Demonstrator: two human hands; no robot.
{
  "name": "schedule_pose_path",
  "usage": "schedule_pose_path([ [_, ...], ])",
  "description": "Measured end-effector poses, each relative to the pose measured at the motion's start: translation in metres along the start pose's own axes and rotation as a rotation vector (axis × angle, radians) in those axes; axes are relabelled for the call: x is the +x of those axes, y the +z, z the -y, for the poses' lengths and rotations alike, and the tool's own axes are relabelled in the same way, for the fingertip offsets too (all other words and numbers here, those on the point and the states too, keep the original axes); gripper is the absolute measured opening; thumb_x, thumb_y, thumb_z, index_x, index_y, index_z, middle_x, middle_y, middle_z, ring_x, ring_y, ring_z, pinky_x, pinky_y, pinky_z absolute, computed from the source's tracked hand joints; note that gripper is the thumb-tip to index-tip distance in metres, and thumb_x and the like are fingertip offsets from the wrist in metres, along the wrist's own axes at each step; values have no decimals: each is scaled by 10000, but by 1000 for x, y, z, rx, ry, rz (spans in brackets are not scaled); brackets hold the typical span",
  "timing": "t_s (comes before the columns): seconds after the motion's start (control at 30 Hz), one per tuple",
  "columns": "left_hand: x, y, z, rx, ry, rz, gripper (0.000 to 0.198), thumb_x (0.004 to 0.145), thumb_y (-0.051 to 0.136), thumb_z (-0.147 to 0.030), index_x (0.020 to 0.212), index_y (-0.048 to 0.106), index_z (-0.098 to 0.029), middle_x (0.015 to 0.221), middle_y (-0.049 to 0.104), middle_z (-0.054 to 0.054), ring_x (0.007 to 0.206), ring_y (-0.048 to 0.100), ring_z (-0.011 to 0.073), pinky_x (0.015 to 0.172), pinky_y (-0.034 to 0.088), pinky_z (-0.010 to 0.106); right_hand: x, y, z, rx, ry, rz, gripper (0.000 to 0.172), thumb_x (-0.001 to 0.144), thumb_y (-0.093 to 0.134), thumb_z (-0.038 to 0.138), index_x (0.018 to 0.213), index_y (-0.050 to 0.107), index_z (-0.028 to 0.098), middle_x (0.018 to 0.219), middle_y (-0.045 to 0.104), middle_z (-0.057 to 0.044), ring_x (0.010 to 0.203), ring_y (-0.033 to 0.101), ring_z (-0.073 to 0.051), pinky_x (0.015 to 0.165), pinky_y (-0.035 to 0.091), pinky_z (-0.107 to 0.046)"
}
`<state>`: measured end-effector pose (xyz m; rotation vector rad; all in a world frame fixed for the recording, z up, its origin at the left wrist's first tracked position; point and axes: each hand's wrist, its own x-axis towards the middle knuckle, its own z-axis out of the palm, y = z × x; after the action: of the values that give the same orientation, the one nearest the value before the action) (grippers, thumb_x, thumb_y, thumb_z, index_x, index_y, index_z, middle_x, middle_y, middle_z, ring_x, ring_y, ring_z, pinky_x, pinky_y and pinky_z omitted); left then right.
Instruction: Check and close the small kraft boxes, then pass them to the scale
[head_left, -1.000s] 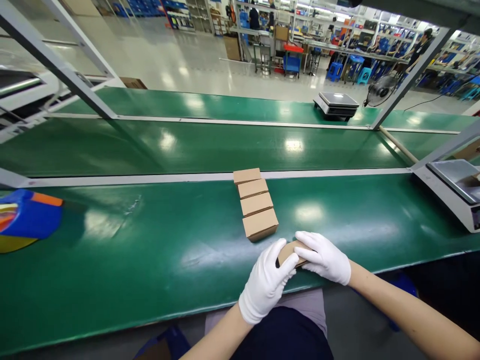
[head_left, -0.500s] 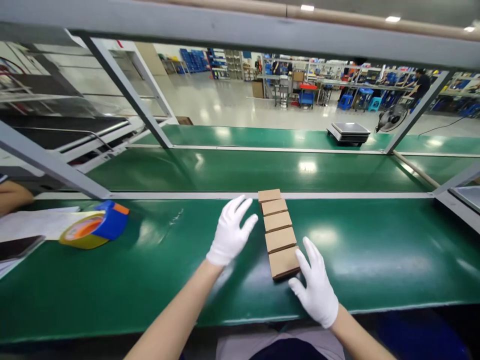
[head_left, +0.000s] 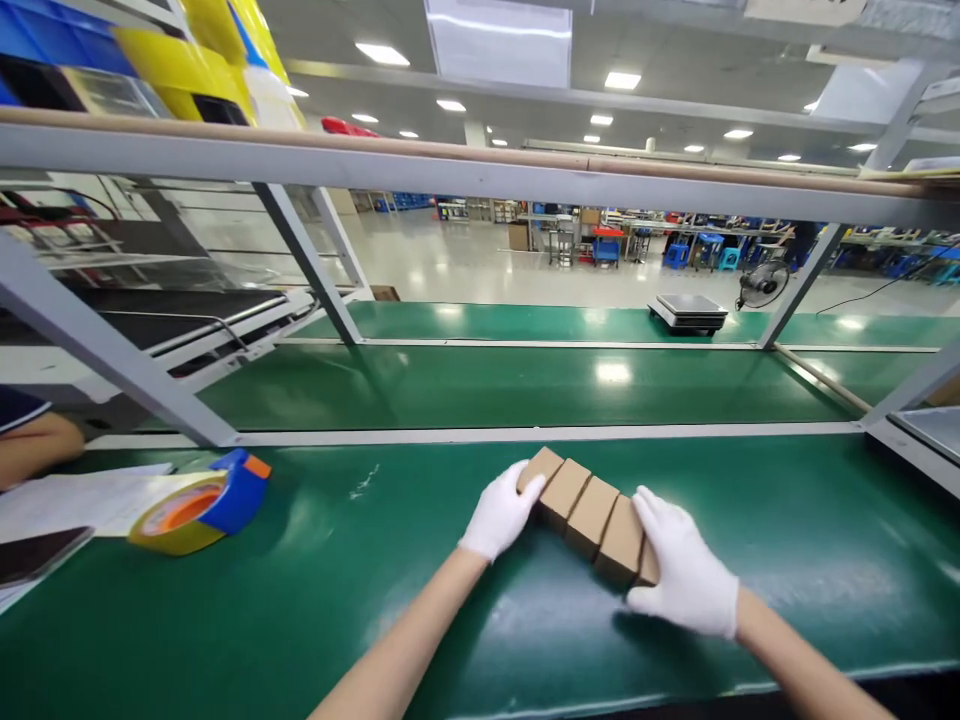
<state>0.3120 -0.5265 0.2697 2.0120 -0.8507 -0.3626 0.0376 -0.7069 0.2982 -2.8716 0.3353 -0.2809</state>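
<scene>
Several small brown cardboard boxes [head_left: 592, 512] form a slanting row over the green work surface [head_left: 315, 620]. My left hand [head_left: 502, 510], in a white glove, grips the far left end of the row. The near right end is held by my right hand [head_left: 682, 565], also gloved in white, with its fingers and thumb round the last box. The row is squeezed between both hands, and part of the last box is hidden by the right hand. Whether the boxes touch the surface is hard to tell.
A tape dispenser [head_left: 202, 505] with yellow and blue parts lies at the left, beside papers [head_left: 97, 500] and a dark flat device [head_left: 41, 555]. Another person's arm [head_left: 37, 445] shows at the left edge. Behind stand a grey metal frame [head_left: 517, 180] and a scale [head_left: 686, 312].
Both hands have closed on the ends of the row. The row has turned from nearly straight away from me to a diagonal. The view has tilted upward.
</scene>
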Motion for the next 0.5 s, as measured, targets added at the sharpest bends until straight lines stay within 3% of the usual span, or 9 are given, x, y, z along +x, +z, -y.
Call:
schedule_pose_path([
  [0.1,-57,-7,-1,21,69,167,661,957,572,-620,1482,532,-220,1445,634,133,1298,630,322,1089,511,461,-9,-36,-37,31,12,192,1145,648,789,406,1613,278,62,1509,460,-273,1356,471,-453,1144,404,-611],
  [0.17,-72,-10,-7,111,125,254,835,902,622,-688,1563,431,-214,1533,552,161,1371,576,343,1126,492,480,-9,-51,-44,32,20,293,1113,624,779,380,1586,328,49,1480,479,-257,1331,477,-431,1147,396,-570],
  [0.27,-62,-14,-28,376,291,346,1225,671,750,-829,1605,356,-142,1667,315,242,1539,323,441,1257,296,591,-3,-62,-39,14,40,380,1098,581,795,381,1542,388,39,1457,479,-241,1293,472,-413,1140,383,-530],
  [0.33,-46,-15,-46,495,416,473,1375,567,746,-901,1613,331,-111,1698,205,261,1578,171,481,1278,135,666,2,-66,-32,-1,49,407,1119,556,815,385,1530,392,33,1438,478,-237,1260,474,-404,1117,389,-513],
  [0.4,-31,-14,-61,497,467,593,1359,567,732,-908,1597,348,-109,1671,291,265,1554,241,487,1263,147,685,6,-69,-26,-16,57,424,1096,536,833,386,1492,424,39,1372,509,-221,1181,505,-384,1047,427,-494],
  [0.5,-21,-8,-72,428,457,618,1223,597,762,-853,1523,439,-122,1524,501,249,1415,459,456,1206,331,610,11,-72,-22,-45,62,430,890,543,834,391,1324,539,86,1177,572,-157,1006,543,-329,907,462,-453],
])
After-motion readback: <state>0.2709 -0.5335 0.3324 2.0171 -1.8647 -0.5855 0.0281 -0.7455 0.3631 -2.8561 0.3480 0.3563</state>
